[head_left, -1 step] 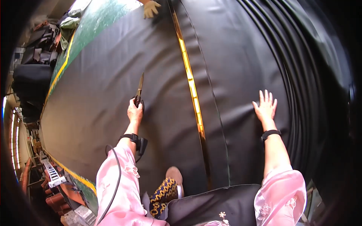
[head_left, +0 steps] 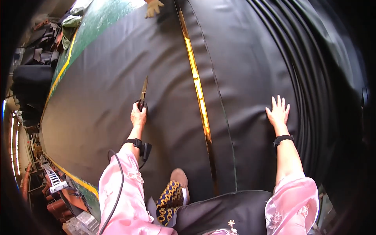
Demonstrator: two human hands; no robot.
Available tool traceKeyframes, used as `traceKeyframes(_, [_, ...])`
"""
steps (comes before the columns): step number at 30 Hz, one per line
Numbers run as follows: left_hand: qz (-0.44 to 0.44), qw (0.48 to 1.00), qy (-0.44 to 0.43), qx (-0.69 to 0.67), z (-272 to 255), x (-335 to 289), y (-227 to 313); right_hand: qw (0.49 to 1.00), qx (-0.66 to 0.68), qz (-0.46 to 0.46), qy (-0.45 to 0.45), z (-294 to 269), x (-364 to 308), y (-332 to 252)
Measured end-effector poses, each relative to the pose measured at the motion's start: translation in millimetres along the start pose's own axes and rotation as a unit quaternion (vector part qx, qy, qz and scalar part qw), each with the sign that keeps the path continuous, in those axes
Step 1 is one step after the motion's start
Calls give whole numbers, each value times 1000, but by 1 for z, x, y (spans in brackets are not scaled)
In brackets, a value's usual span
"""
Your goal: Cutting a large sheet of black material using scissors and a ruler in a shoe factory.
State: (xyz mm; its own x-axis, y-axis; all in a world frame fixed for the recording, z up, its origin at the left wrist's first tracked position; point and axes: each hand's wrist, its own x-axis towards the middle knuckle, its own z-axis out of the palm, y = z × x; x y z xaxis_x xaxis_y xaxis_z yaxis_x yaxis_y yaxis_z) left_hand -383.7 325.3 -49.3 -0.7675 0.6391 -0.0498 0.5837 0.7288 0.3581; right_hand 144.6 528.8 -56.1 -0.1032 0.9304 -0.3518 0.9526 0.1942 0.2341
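Left hand [head_left: 138, 116] gripping dark scissors [head_left: 144, 91], blades pointing away from me, I rest my open right hand [head_left: 278, 115], fingers spread, on a wide black sheet [head_left: 98, 98] that stretches beneath both. A shiny gold strip [head_left: 198, 88] runs lengthwise between my hands, and thick black folds [head_left: 299, 78] are bunched just to the right. Near me is a tan shoe [head_left: 179, 177]; at the sheet's far edge, close to green floor [head_left: 113, 15], is another person's gloved hand [head_left: 154, 8].

Dark bundles [head_left: 32, 84] lie left of a yellow line [head_left: 69, 59] on the green floor [head_left: 100, 23].
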Motion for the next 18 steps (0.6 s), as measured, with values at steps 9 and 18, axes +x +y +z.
traceKeyframes(9, [-94,979,-163,83,-156,-219,-57,965,231,-94,-74,-60,-185,130])
traceKeyframes(18, [-355,891,-264,107,-406,-528,-95,867,346,-49,-355,-159,-473,228])
